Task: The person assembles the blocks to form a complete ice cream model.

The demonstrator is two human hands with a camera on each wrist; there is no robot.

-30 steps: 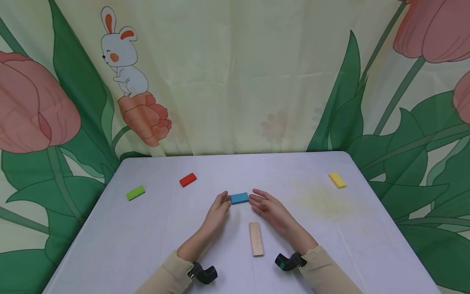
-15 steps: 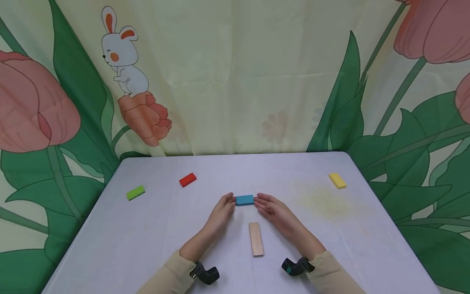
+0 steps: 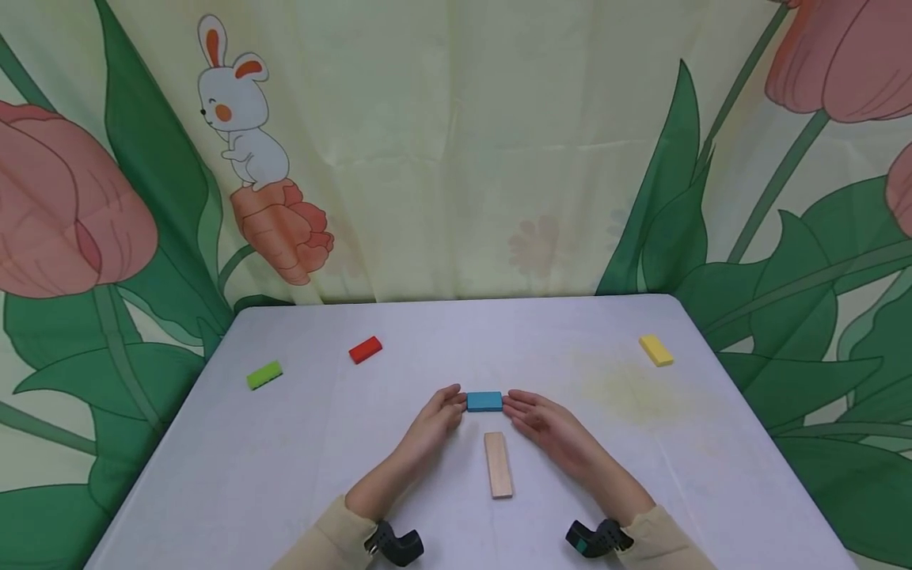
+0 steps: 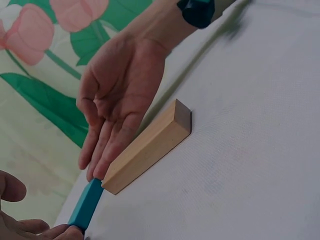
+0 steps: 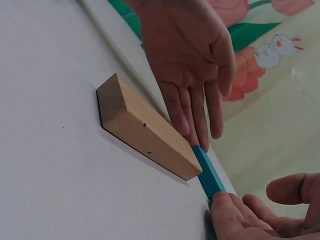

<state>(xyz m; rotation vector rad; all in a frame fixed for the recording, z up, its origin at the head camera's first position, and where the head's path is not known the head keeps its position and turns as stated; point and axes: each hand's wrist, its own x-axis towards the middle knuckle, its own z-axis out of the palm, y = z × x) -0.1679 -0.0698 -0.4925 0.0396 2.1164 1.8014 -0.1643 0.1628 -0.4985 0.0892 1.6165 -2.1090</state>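
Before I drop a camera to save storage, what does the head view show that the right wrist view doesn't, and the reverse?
Only head: green block, red block, yellow block and black wrist devices. Only right wrist: the palm of the left hand and dark marks on the wooden block. Both: that wooden block, plus the blue block between the left hand and right hand.

Block (image 3: 484,402) between hands (image 3: 433,419) (image 3: 550,427), bar (image 3: 498,465) before it

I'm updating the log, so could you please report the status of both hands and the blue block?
Left hand touching one end of blue block; right hand touching the other. Possible obstacle: wooden block, just on the person's side.
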